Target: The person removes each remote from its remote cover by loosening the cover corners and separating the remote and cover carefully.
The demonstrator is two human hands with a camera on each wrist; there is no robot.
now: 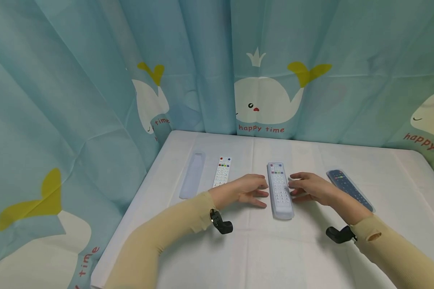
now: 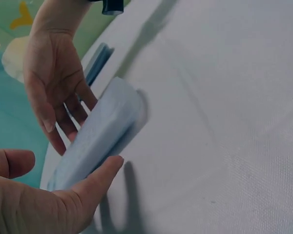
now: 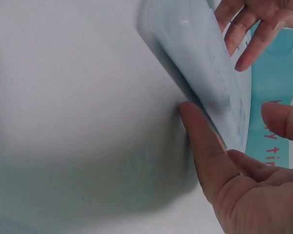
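A white remote control in a translucent cover lies on the table between the two hands, its coloured buttons at the far end. On its left side is the left hand, fingers spread and loosely bent, tips close to the edge. The right hand mirrors it on the right, fingers apart, tips at or very near the other edge. Neither hand grips the remote; whether fingertips touch it I cannot tell. Both wrist views show the covered remote between the hands, the right wrist view with a finger alongside its lower edge.
Left of the hands lie an empty translucent remote cover and a bare white remote, partly behind the left arm. A dark remote lies slanted beyond the right forearm. A whale-print curtain borders the white table.
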